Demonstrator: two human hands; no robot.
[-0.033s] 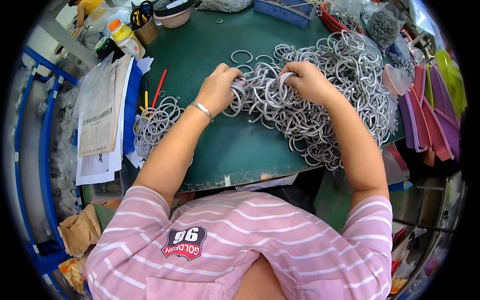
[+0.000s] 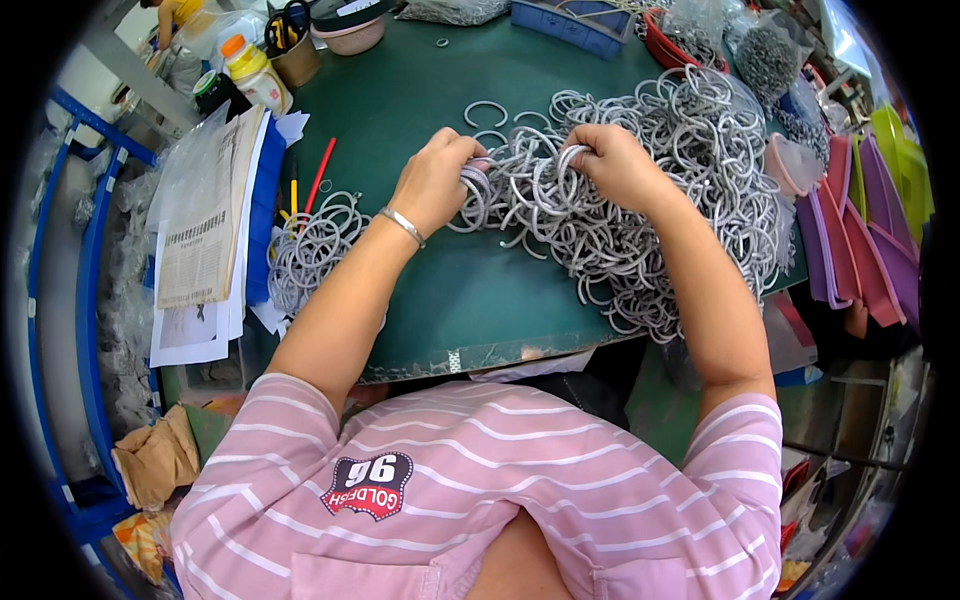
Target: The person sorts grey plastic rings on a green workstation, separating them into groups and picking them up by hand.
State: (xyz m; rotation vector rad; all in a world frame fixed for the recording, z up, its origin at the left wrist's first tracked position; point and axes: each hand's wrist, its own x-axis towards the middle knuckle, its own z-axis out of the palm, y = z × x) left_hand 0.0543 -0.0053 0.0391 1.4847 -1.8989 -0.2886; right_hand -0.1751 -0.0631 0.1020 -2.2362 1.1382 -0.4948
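A large tangled pile of grey rings (image 2: pixel 680 220), some with a gap like open bangles, covers the right half of the green table. At the pile's left edge my left hand (image 2: pixel 438 178) is closed round a small bunch of grey rings (image 2: pixel 474 200), its fingertips partly hidden behind them. My right hand (image 2: pixel 612 165) pinches a grey ring (image 2: pixel 568 158) at the pile's upper middle; whether it has more than one is hard to tell. Loose rings (image 2: pixel 486 114) lie just beyond my hands. A smaller heap of rings (image 2: pixel 308 255) sits left of my left forearm.
A red pencil-like stick (image 2: pixel 321 170) lies beside the small heap. Papers on a blue bin (image 2: pixel 262 210) line the left edge. Behind are a white bottle (image 2: pixel 262 82), a cup with scissors (image 2: pixel 293 62), a blue tray (image 2: pixel 575 28) and a red basket (image 2: pixel 668 45). Pink and purple bins (image 2: pixel 840 225) stand right.
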